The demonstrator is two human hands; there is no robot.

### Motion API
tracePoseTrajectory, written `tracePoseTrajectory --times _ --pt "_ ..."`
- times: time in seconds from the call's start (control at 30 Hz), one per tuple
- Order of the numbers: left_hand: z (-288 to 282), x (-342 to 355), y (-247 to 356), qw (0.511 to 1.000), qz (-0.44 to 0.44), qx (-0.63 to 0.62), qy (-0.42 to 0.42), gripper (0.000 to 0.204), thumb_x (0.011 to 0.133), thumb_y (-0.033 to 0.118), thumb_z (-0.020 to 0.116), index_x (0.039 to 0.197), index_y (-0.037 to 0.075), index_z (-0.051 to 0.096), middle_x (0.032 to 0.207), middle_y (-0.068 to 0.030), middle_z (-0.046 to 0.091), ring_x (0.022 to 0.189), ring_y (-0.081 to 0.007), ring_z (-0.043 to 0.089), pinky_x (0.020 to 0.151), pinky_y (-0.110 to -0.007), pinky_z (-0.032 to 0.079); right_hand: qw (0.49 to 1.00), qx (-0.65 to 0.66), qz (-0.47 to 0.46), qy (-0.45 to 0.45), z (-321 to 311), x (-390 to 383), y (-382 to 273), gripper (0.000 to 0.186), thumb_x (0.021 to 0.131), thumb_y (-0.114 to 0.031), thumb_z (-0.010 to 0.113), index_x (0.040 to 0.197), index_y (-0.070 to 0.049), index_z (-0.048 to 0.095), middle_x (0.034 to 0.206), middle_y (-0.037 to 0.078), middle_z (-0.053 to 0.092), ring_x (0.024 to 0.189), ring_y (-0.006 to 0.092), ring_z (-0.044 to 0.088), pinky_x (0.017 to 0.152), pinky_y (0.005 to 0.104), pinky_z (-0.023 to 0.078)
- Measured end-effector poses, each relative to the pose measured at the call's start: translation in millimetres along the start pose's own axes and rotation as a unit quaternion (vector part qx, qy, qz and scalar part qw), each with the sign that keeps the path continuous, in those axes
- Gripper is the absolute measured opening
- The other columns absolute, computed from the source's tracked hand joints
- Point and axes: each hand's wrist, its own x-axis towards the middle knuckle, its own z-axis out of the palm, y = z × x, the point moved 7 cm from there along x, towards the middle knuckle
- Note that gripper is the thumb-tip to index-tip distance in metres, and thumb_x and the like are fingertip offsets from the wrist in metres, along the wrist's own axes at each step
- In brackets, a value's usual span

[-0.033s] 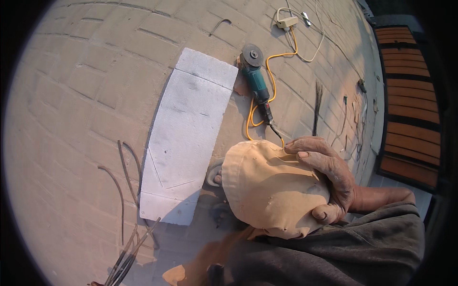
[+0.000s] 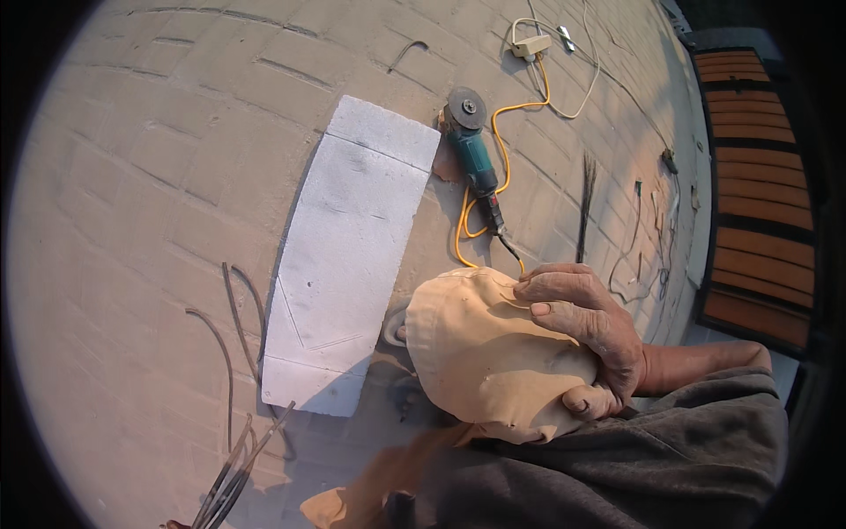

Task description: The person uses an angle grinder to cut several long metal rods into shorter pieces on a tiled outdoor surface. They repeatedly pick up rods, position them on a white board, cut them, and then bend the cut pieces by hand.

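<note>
My right hand (image 2: pixel 590 322) comes in from the right, its fingers over the top and its thumb below a beige cloth cap (image 2: pixel 493 353). A stitched edge runs down the cap's left side. My left hand is not recognisable anywhere. Low in the middle is a blurred brown shape (image 2: pixel 388 472) that I cannot make out, with a tan piece (image 2: pixel 324 508) at its end. Left of the cap lies a long white block (image 2: pixel 344 229) with lines marked across it. An angle grinder (image 2: pixel 474 154) with a teal body and a grey disc rests to the block's right.
A yellow cord (image 2: pixel 506 141) runs from the grinder to a beige socket box (image 2: pixel 530 46). Thin dark rods (image 2: pixel 231 485) lie at lower left, and a bundle of thin dark bristles or wires (image 2: pixel 587 207) right of the grinder. An orange slatted panel (image 2: pixel 760 194) stands at right.
My right hand and the cap have shifted slightly left and down in the picture. The hand still grips the cap.
</note>
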Motion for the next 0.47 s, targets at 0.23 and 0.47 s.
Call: tracePoseTrajectory --times 0.23,0.47 --pt "94.7 -26.0 66.2 0.98 0.085 -0.006 0.182 0.043 0.092 0.055 0.057 0.106 0.015 0.059 0.077 0.0026 0.059 0.052 -0.013 0.051 0.046 -0.028 0.045 0.974 -0.203 -0.022 -0.097 -15.4 37.6 -53.9 0.049 0.093 -0.028 0.059 0.136 -0.008 0.051 0.132 0.016 0.051 0.129 0.034 0.045 0.107 0.06 0.025" --pt "68.1 -18.0 147.2 0.88 0.125 0.43 0.155 0.071 0.09 0.053 0.067 0.146 0.022 0.036 0.114 -0.0077 0.053 0.077 -0.0251 0.057 0.055 -0.039 0.052 0.949 -0.296 0.057 -0.094 -40.6 12.0 -61.5 0.04 0.097 -0.024 0.047 0.132 -0.005 0.053 0.127 0.018 0.054 0.129 0.0339 0.046 0.107 0.0636 0.025"
